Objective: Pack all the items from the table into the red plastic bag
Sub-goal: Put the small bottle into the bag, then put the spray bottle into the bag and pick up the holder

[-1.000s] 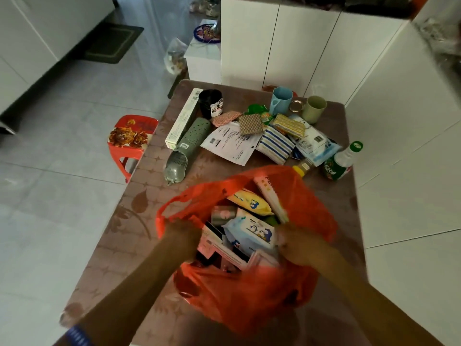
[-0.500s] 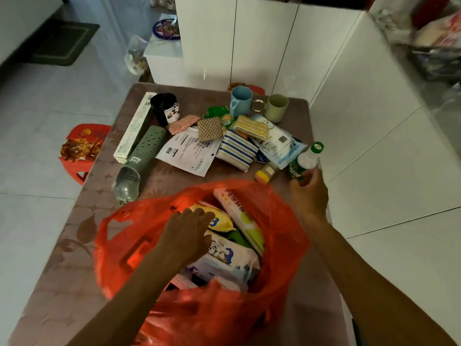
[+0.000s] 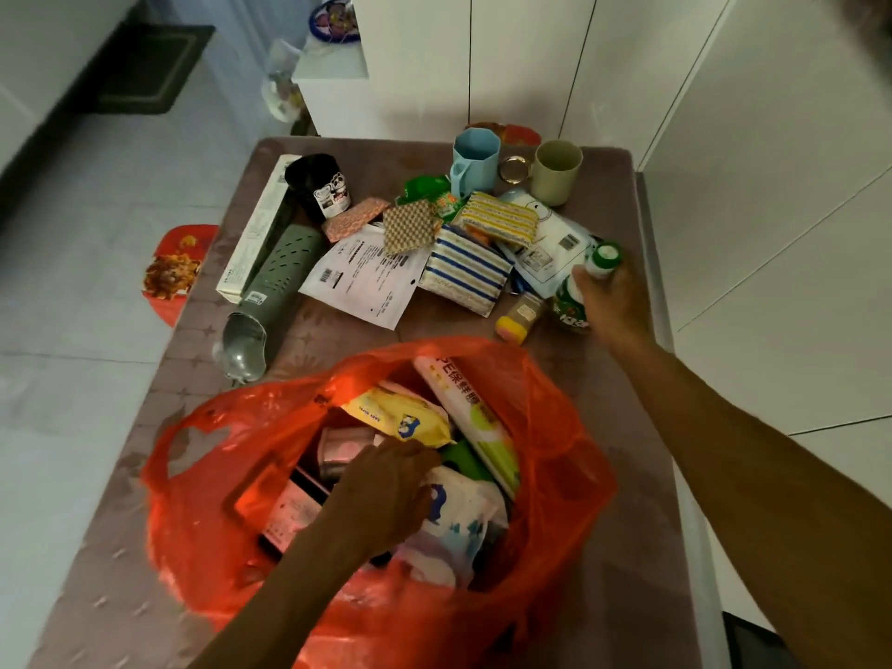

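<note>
The red plastic bag stands open on the brown table, filled with wipe packs, boxes and a long wrap box. My left hand is inside the bag's mouth, fingers curled among the packs; what it grips is hidden. My right hand is wrapped around a green-capped white bottle at the table's right edge. Several items lie behind the bag: a small yellow-capped jar, a striped pouch, a paper sheet, a grey-green perforated tube and a long white box.
At the table's far end stand a black cup, a blue mug and a pale green mug. White cabinets close in the right side and back. A red stool sits left of the table on the tiled floor.
My right hand left the bag, reached to the table's right edge and closed around the green-capped bottle. My left hand has sunk deeper among the packs in the bag.
</note>
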Tool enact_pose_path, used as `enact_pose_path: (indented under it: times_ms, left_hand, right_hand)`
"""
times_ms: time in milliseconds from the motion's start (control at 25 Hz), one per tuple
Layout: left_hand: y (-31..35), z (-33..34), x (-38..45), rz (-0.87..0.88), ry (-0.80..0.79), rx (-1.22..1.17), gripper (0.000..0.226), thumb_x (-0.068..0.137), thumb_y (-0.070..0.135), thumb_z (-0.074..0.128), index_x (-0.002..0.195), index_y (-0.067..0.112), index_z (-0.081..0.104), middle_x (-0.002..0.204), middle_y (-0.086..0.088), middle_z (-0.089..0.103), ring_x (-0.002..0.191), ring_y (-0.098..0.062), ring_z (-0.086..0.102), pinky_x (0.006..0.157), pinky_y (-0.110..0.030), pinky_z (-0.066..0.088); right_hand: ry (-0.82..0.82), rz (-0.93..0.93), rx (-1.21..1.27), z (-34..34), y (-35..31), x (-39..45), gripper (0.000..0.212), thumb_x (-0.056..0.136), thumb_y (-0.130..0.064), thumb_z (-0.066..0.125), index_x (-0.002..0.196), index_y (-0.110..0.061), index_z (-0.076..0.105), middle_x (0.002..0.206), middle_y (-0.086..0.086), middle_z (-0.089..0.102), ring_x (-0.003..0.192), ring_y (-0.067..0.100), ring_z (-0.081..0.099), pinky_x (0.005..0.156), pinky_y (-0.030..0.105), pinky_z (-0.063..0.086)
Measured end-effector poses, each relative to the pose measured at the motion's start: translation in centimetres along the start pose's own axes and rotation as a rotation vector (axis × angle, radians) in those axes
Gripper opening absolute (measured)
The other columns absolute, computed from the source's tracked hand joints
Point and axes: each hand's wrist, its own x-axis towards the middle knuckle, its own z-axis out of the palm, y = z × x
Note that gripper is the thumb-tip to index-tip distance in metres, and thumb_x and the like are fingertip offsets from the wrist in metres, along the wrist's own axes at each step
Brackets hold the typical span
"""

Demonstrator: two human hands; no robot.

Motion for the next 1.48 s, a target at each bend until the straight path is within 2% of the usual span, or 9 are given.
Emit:
enact_pose_path:
  times_ms: [120, 240, 440, 640, 840, 1080, 1240, 1360, 1480]
  left_hand:
    - [0.0, 1.1, -0.5, 0.036, -0.012, 0.066, 0.038, 0.093, 0.033, 0.041, 0.127, 0.023, 0.055, 0.131, 0.004, 0.055, 0.119, -0.019, 0.044, 0.095, -0.039, 0.042]
    - [-0.3, 0.9, -1.1, 0.057, -0.016, 0.050, 0.034, 0.091, 0.034, 0.043, 0.116, 0.019, 0.061, 0.122, 0.001, 0.058, 0.115, -0.023, 0.045, 0.086, -0.039, 0.045]
    - [-0.8, 0.2, -3.4, 0.138, 0.001, 0.021, 0.032, 0.084, 0.034, 0.047, 0.097, 0.017, 0.071, 0.105, -0.002, 0.065, 0.099, -0.025, 0.054, 0.072, -0.028, 0.037]
    - [-1.4, 1.9, -5.3, 0.176, 0.007, -0.057, 0.028, 0.086, 0.023, 0.044, 0.099, 0.015, 0.068, 0.103, -0.002, 0.065, 0.094, -0.024, 0.055, 0.080, -0.038, 0.042]
    - [-3.2, 0.9, -5.8, 0.121, 0.114, -0.219, 0.026, 0.092, 0.022, 0.047, 0.108, 0.017, 0.067, 0.109, -0.003, 0.068, 0.093, -0.018, 0.062, 0.081, -0.036, 0.053]
    - [-3.8, -1.0, -5.0, 0.075, 0.365, -0.234, 0.022, 0.082, 0.015, 0.062, 0.103, 0.016, 0.070, 0.095, -0.002, 0.071, 0.081, -0.021, 0.063, 0.068, -0.029, 0.049]
    - [-3.8, -1.4, -3.1, 0.041, 0.411, -0.247, 0.024, 0.085, 0.016, 0.063, 0.109, 0.016, 0.069, 0.103, -0.002, 0.071, 0.088, -0.017, 0.062, 0.072, -0.029, 0.053]
    - [-4.4, -0.5, -2.3, -0.014, 0.404, -0.237, 0.023, 0.081, 0.010, 0.069, 0.104, 0.015, 0.070, 0.099, -0.002, 0.072, 0.085, -0.018, 0.065, 0.072, -0.030, 0.056]
    - [-4.8, 0.5, -3.1, -0.042, 0.395, -0.288, 0.027, 0.075, 0.003, 0.073, 0.099, 0.016, 0.072, 0.100, 0.000, 0.072, 0.088, -0.016, 0.066, 0.077, -0.025, 0.054]
  right_hand:
    - [0.082, -0.213, 0.269, -1.4, -3.5, -6.0, 0.044, 0.093, -0.033, 0.065, 0.126, -0.007, 0.055, 0.116, -0.006, 0.066, 0.102, 0.005, 0.065, 0.074, 0.012, 0.054]
    - [-0.172, -0.443, 0.403, -2.0, -7.1, -11.9, 0.033, 0.094, -0.041, 0.062, 0.118, -0.019, 0.056, 0.107, -0.016, 0.067, 0.101, 0.006, 0.067, 0.075, 0.020, 0.058]
    - [-0.809, -0.289, -0.243, 4.2, -6.9, -19.1, 0.035, 0.095, -0.039, 0.059, 0.126, -0.026, 0.048, 0.116, -0.005, 0.065, 0.098, 0.010, 0.063, 0.083, 0.032, 0.053]
    - [-0.957, -0.094, -0.556, 7.9, -2.8, -20.1, 0.054, 0.098, -0.048, 0.046, 0.142, -0.020, 0.032, 0.134, 0.008, 0.052, 0.114, 0.022, 0.053, 0.095, 0.043, 0.045]
    - [-0.798, -0.574, -0.861, 7.5, 1.1, -22.8, 0.064, 0.093, -0.056, 0.007, 0.151, -0.031, 0.019, 0.149, 0.003, 0.031, 0.139, 0.027, 0.026, 0.109, 0.051, 0.028]
    - [-0.408, -0.557, -0.448, 6.9, -0.2, -21.7, 0.028, 0.096, -0.042, 0.040, 0.115, -0.027, 0.054, 0.113, -0.006, 0.057, 0.099, 0.011, 0.053, 0.081, 0.025, 0.046]
    - [-0.067, -0.194, -0.163, 7.3, -3.8, -12.4, 0.028, 0.087, -0.035, 0.053, 0.114, -0.040, 0.048, 0.107, -0.011, 0.058, 0.093, 0.011, 0.060, 0.069, 0.028, 0.050]
    - [-0.255, -0.040, -0.590, 9.6, -2.1, -4.9, 0.069, 0.088, -0.029, 0.062, 0.149, -0.026, 0.028, 0.154, 0.012, 0.029, 0.133, 0.033, 0.040, 0.102, 0.047, 0.042]
    - [-0.381, -0.002, -0.735, 11.6, 1.3, -2.5, 0.077, 0.088, -0.030, 0.068, 0.151, -0.027, 0.024, 0.157, 0.019, 0.015, 0.135, 0.042, 0.033, 0.104, 0.047, 0.039]
